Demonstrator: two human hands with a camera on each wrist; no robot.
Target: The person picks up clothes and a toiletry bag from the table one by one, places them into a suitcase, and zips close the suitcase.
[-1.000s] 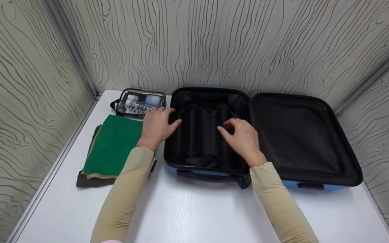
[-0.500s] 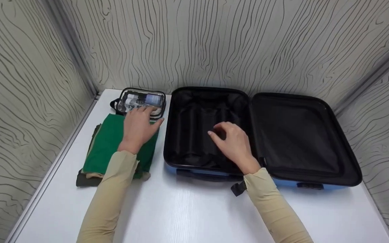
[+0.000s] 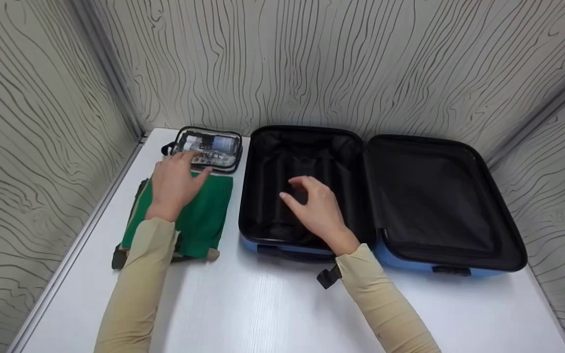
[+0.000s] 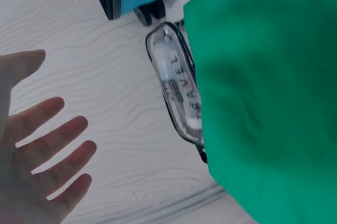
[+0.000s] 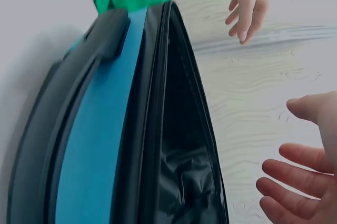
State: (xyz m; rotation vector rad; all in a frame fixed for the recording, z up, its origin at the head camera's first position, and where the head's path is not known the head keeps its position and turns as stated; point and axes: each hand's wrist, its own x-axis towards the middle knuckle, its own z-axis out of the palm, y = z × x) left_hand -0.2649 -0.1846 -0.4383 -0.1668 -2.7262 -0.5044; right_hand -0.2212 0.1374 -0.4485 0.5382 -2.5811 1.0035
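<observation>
My left hand point(image 3: 174, 181) hovers above a stack of folded clothes with a green piece point(image 3: 204, 211) on top, its fingers spread and holding nothing. Just beyond those fingers lies a clear toiletry bag point(image 3: 214, 143) with black edging and small bottles inside. An open suitcase point(image 3: 272, 206), blue outside and black inside, lies to the right of the clothes. Over its left half is my right hand point(image 3: 316, 206), fingers apart and slightly bent around nothing. In the left wrist view the green cloth point(image 4: 263, 87) fills the right side, apart from the left hand point(image 4: 42, 161).
The suitcase's other half point(image 3: 439, 201) lies flat on the right, hinged to the first. A black strap point(image 3: 329, 277) hangs by the right sleeve. Patterned walls point(image 3: 302, 63) enclose the white table point(image 3: 263, 304) at the back and sides.
My left hand has moved left from the suitcase's edge to above the green cloth. My right hand has shifted left over the suitcase. Clothes and bag stay in place.
</observation>
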